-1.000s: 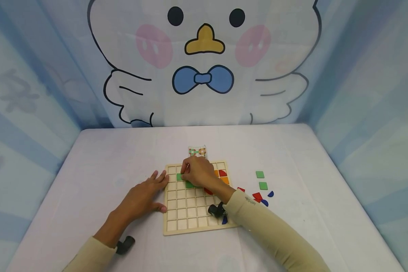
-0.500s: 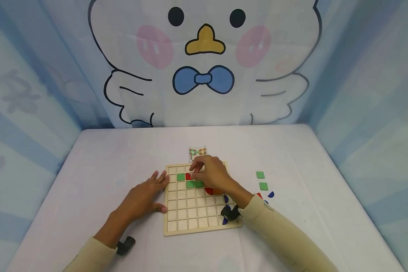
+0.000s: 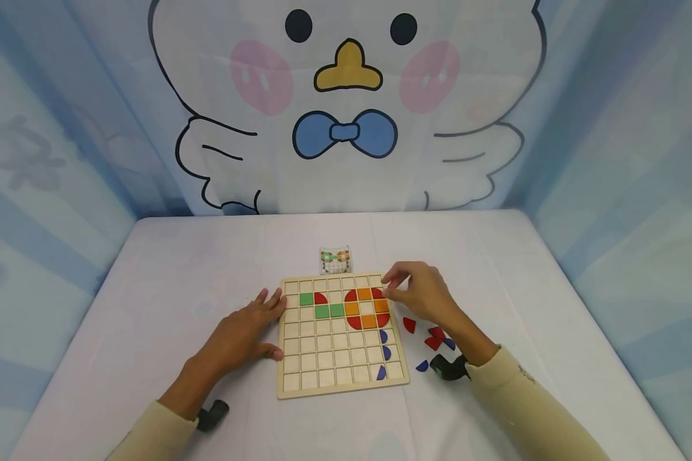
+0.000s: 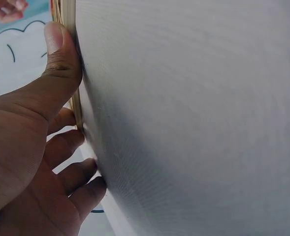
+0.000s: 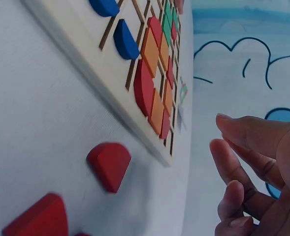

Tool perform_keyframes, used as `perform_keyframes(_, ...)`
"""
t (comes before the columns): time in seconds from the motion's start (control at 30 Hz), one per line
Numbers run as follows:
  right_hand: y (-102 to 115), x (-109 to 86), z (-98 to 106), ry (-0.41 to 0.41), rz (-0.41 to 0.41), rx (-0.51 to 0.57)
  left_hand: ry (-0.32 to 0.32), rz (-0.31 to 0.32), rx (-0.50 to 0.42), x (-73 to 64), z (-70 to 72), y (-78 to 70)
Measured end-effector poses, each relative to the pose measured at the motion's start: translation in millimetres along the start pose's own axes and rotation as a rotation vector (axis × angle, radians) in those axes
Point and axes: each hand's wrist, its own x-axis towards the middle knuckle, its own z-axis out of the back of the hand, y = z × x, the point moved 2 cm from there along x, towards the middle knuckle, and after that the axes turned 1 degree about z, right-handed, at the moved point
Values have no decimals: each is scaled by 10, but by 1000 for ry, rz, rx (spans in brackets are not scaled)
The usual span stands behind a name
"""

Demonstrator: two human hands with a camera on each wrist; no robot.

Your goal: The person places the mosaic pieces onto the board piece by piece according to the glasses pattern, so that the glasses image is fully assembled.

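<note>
A: Right hand?
B: The right hand (image 3: 422, 289) is right of centre in the head view, by the upper right corner of the board (image 3: 325, 362). Thumb and forefinger stand apart; the right wrist view shows nothing between them.
A: Left hand?
B: The left hand (image 3: 239, 336), left of centre, has its fingers spread, with fingertips and thumb at the board's left edge. It holds nothing visible.
A: Governing relation?
B: In my judgement, the line from the right fingertips to the red piece (image 3: 409, 324). In the head view it lies below and slightly right of them, just beside the board's right edge, not touching it. The right hand is nearer; the left is across the board.
A: Long axis?
B: None marked; it is about as long as wide. In the right wrist view its rounded side is up and its narrow end down.
A: Condition?
B: Plain red, thick, lying flat, no damage visible.
A: Fitted work?
B: Orange tiles (image 3: 352, 308) and red wedges form a ring at the board's upper right. Green tiles (image 3: 337, 310) sit left of it; blue pieces (image 3: 387, 353) lie below.
</note>
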Motion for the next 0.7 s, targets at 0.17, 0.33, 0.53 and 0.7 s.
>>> perform_keyframes(0.17, -198, -153, 83, 15, -67, -9, 0, 1, 4, 3, -8, 4)
perform_keyframes(0.33, -343, -283, 99, 55, -105, -24, 1, 1, 8, 7, -8, 5)
perform_keyframes(0.53, -415, -374, 52, 109, -146, -57, -2, -1, 18, 8, -10, 2)
perform_keyframes(0.7, -404, -406, 9, 120, -136, -86, 3, 4, 11, 3, -2, -5)
